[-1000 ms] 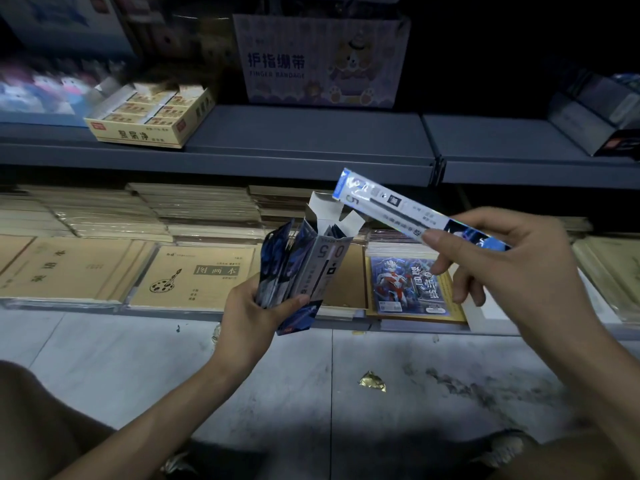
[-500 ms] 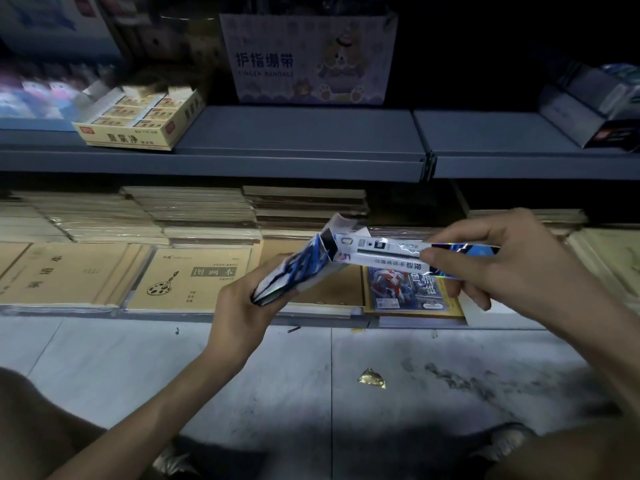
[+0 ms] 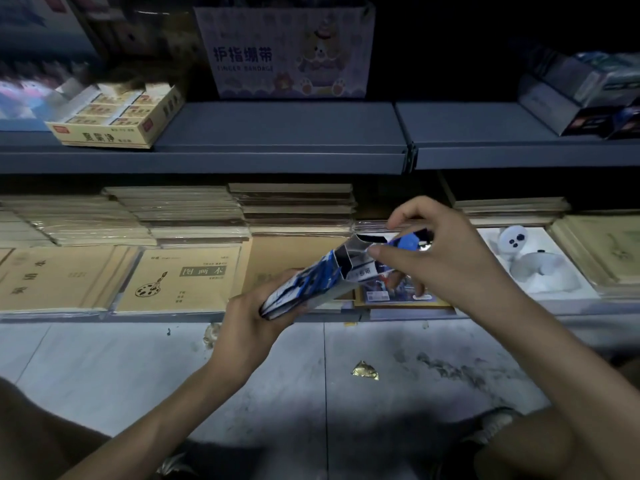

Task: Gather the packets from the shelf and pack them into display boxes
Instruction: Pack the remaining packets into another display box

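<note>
Left hand (image 3: 247,327) grips the display box (image 3: 304,284); right hand (image 3: 446,258), at 3 o'clock, pinches a half-hidden packet (image 3: 407,242)

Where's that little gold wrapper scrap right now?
The gold scrap lies on the grey floor, right of centre, below the right hand and in front of the lower shelf.

Overall light: dim, we see a bluish cast.
Brightest area: floor (image 3: 104,368) at lower left.
Darkest area: upper right, nearly black.
Blur: upper left is smeared.
Distortion: shelf edge (image 3: 207,162) bows near the corners.
</note>
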The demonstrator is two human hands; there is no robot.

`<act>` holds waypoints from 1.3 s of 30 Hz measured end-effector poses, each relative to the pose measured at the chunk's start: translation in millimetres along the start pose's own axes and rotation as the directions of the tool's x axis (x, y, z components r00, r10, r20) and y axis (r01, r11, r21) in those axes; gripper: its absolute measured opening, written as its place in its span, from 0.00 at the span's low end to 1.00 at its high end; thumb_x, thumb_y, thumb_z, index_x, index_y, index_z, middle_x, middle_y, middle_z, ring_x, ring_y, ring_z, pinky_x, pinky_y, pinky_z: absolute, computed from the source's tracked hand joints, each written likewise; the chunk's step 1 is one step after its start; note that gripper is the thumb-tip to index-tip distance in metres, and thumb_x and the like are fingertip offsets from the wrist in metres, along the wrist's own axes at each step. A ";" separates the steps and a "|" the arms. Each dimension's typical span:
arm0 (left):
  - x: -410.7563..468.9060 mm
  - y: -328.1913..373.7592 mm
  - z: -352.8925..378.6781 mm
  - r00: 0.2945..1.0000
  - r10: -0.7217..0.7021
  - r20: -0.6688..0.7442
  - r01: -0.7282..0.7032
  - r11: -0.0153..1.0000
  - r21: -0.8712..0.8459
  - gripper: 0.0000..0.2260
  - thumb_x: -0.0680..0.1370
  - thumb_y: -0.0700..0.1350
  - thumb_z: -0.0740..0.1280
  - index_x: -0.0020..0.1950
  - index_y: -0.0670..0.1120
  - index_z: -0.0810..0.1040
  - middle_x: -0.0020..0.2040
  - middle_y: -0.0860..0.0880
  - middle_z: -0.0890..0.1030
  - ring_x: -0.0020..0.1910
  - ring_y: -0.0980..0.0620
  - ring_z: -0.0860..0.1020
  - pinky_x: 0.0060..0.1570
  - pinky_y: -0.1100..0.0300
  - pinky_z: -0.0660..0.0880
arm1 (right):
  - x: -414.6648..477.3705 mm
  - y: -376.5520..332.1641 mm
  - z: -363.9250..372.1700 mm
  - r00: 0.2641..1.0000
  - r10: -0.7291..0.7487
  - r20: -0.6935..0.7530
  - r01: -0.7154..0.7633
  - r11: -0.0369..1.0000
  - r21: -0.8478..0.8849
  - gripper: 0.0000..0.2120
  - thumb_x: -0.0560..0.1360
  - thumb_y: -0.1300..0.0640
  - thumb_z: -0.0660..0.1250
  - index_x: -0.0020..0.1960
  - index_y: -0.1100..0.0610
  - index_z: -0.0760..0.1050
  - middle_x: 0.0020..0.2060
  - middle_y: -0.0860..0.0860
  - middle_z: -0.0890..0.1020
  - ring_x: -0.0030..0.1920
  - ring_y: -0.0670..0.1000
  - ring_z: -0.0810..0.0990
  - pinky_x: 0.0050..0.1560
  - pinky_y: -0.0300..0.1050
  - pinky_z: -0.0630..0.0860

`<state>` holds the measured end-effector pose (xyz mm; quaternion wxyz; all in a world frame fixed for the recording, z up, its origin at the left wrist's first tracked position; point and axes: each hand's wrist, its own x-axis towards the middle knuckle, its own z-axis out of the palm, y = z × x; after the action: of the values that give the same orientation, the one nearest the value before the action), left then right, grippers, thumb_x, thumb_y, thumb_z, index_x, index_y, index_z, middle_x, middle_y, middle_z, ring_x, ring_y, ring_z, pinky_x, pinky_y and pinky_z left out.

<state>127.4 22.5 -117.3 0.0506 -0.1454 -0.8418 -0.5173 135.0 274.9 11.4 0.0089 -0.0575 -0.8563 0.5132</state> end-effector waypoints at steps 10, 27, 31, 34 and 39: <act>-8.9 4.8 8.6 0.995 -0.084 -0.044 0.084 0.996 -0.001 0.22 0.73 0.44 0.79 0.66 0.54 0.82 0.53 0.67 0.84 0.52 0.66 0.82 0.50 0.69 0.78 | -3.2 13.5 36.9 0.950 -0.254 -0.180 0.215 0.953 -0.213 0.24 0.70 0.55 0.81 0.59 0.45 0.72 0.44 0.43 0.83 0.45 0.41 0.82 0.40 0.34 0.78; -3.1 15.3 6.7 0.916 -0.379 0.135 0.402 0.855 -0.329 0.12 0.72 0.41 0.79 0.53 0.51 0.83 0.49 0.56 0.88 0.49 0.55 0.86 0.44 0.62 0.83 | -6.7 -0.7 27.3 0.916 -0.326 -0.234 0.317 0.945 -0.078 0.14 0.75 0.57 0.77 0.56 0.46 0.77 0.37 0.46 0.79 0.36 0.49 0.78 0.37 0.35 0.72; -1.2 18.8 1.3 0.852 -0.421 0.311 0.515 0.777 -0.361 0.17 0.71 0.40 0.80 0.58 0.45 0.83 0.53 0.49 0.87 0.53 0.48 0.86 0.53 0.50 0.83 | -11.3 0.6 29.3 0.870 -0.489 -0.062 0.464 0.855 -0.230 0.07 0.76 0.55 0.74 0.54 0.49 0.83 0.42 0.43 0.77 0.42 0.48 0.76 0.41 0.37 0.71; -2.7 22.1 2.7 0.843 -0.403 0.357 0.515 0.796 -0.317 0.16 0.71 0.39 0.80 0.57 0.45 0.82 0.52 0.50 0.88 0.51 0.51 0.86 0.51 0.56 0.83 | -12.3 4.5 34.7 0.856 -0.517 0.000 0.495 0.820 -0.288 0.10 0.79 0.51 0.69 0.57 0.51 0.85 0.47 0.44 0.78 0.49 0.44 0.75 0.49 0.38 0.73; -4.0 27.1 6.1 0.813 -0.394 0.428 0.521 0.820 -0.236 0.14 0.70 0.36 0.80 0.52 0.46 0.82 0.47 0.53 0.88 0.48 0.54 0.86 0.45 0.61 0.83 | -7.0 11.2 37.1 0.834 -0.548 0.064 0.505 0.710 -0.492 0.12 0.81 0.52 0.67 0.60 0.51 0.86 0.51 0.46 0.76 0.51 0.46 0.68 0.49 0.42 0.69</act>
<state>139.8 38.6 -97.8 -0.2585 -0.0340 -0.7430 -0.6164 140.2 246.7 -15.7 0.1769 0.1665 -0.9366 0.2524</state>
